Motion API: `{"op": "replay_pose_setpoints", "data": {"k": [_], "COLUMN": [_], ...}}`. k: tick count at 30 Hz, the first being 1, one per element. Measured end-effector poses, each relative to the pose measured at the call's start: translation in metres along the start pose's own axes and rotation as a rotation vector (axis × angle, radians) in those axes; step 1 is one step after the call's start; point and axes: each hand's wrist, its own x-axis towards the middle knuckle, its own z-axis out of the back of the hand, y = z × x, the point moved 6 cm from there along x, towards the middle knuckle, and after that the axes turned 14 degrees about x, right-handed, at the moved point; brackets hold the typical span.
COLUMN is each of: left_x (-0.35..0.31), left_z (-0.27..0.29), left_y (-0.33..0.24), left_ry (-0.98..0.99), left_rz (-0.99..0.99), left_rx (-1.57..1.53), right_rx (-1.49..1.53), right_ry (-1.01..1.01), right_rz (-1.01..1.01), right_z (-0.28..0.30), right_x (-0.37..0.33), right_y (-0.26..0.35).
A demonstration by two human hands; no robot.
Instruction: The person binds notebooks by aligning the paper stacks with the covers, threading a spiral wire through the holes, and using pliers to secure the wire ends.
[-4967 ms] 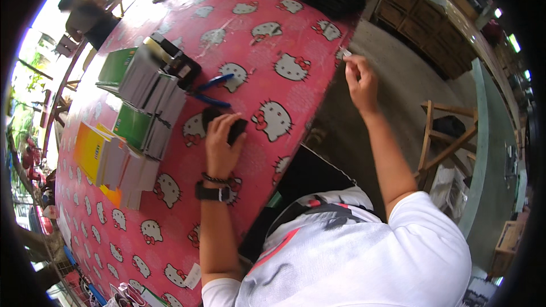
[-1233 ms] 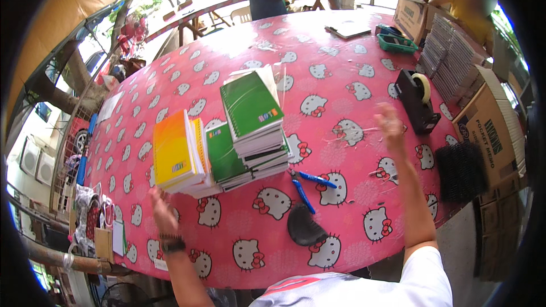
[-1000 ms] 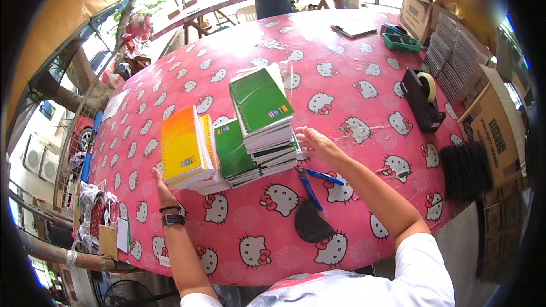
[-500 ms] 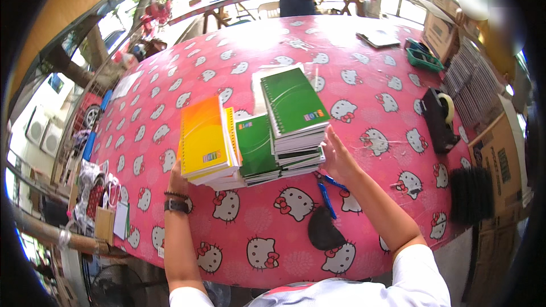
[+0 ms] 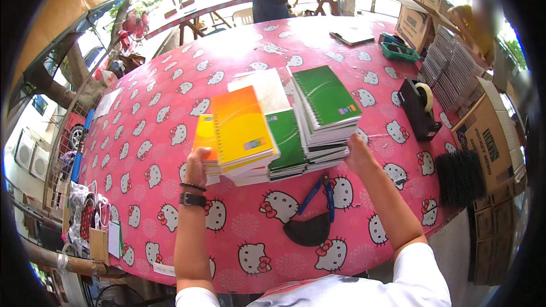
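Observation:
Stacks of spiral notebooks are gripped between my two hands. At their left end my left hand is closed on the orange-and-yellow notebooks. My right hand presses the right side of the taller stack of green notebooks. A lower stack of green notebooks sits in the middle, between the others. Whether the stacks touch the table is hard to tell. Closer to me, blue-handled pliers lie by a dark half-round piece. Behind the notebooks is a whitish sheet.
On the right of the pink table stand a tape dispenser, a bundle of black wire coils and a cardboard box. Farther back are a green basket and a clipboard. Two other people are beyond the table.
In the picture the notebooks and both hands have shifted right as the view turned. The yellow notebooks are now more staggered, one offset left. The pliers' handles appear more spread.

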Motion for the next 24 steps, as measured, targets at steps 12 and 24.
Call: {"op": "replay_pose_setpoints", "data": {"k": [12,24], "left_x": [0.007,-0.013], "left_z": [-0.067,0.018], "left_y": [0.003,0.006], "left_ry": [-0.100,-0.395], "left_rz": [-0.088,0.140], "left_rx": [-0.009,0.772], "right_rx": [0.085,-0.885], "right_ry": [0.066,-0.015], "right_rz": [0.045,0.252], "right_z": [0.084,0.068], "right_x": [0.036,-0.073], "right_y": [0.041,0.003]}}
